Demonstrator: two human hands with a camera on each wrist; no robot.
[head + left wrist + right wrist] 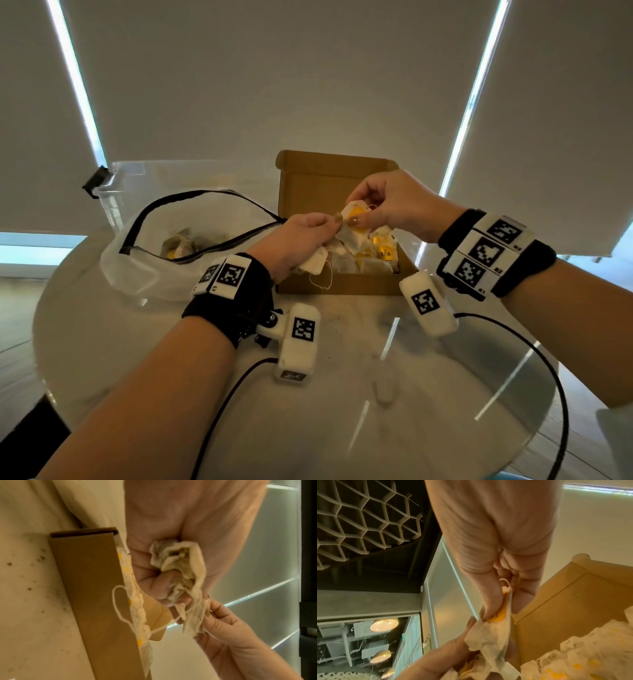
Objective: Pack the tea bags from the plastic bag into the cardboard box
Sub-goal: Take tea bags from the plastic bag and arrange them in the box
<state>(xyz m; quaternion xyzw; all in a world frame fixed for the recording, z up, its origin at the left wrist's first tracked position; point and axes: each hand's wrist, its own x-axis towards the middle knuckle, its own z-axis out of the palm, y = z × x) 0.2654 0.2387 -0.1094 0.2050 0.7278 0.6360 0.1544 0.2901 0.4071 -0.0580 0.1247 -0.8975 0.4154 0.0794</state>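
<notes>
An open brown cardboard box [346, 284] stands mid-table with several tea bags [373, 255] piled inside. My left hand [301, 236] hovers over the box's left side, gripping a crumpled bunch of tea bags [178, 566]; one string [322, 277] dangles over the front wall. My right hand [387, 205] pinches one tea bag with a yellow tag [354, 212], seen close as a tea bag [494, 626], pulling at it from the left hand's bunch. A clear zip plastic bag [144, 263] lies left of the box with a few tea bags [180, 245] inside.
A clear plastic storage bin [120, 192] stands behind the plastic bag. The round glossy white table [376, 377] carries tea crumbs before the box. Black cables [548, 377] trail from both wrist cameras across the near table.
</notes>
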